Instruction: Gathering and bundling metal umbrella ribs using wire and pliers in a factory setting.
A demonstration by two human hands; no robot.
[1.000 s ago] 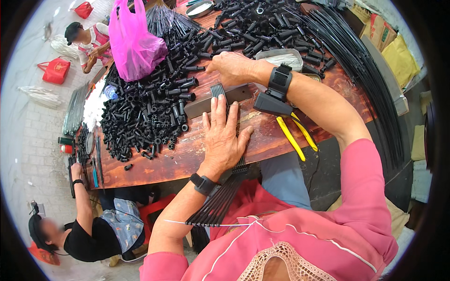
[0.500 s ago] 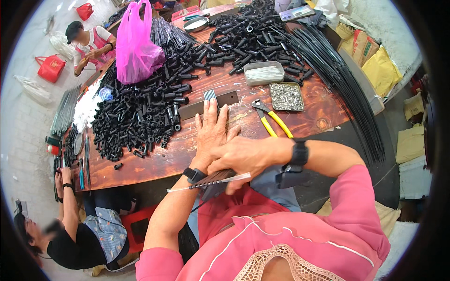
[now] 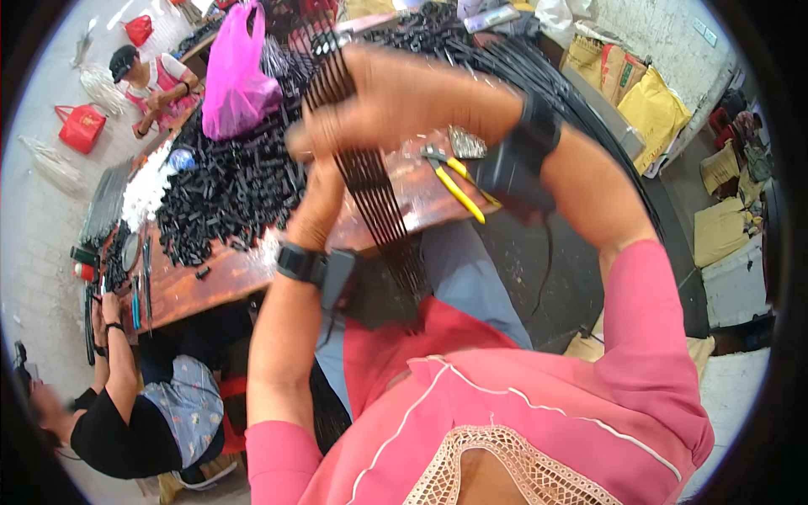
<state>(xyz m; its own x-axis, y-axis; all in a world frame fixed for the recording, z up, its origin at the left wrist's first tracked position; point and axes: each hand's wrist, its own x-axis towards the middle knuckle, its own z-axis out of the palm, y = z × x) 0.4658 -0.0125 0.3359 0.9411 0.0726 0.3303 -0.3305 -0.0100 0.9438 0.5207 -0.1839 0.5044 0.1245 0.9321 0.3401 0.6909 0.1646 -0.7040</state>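
A flat, spread bundle of long thin black rods (image 3: 374,198) is raised in front of me, slanting from above the table down to my lap. My right hand (image 3: 404,93), blurred by motion, crosses its upper part with the fingers closed round it. My left hand (image 3: 320,198) is just below, against the side of the bundle. Its fingers are mostly hidden behind the right hand and the rods. Pliers with yellow handles (image 3: 455,192) lie on the table by my right wrist, near a shallow tin of small bits (image 3: 467,143).
A pile of short black tubular parts (image 3: 236,181) covers the table's left, beside a pink plastic bag (image 3: 240,97). More long black rods (image 3: 581,109) curve along the right edge. One co-worker (image 3: 139,412) sits at the lower left, another (image 3: 160,88) at the far left.
Both hands have risen from lower over the table, carrying the black rods upward and away from me. My left hand was lying flat with fingers stretched; the right was crossing its wrist.
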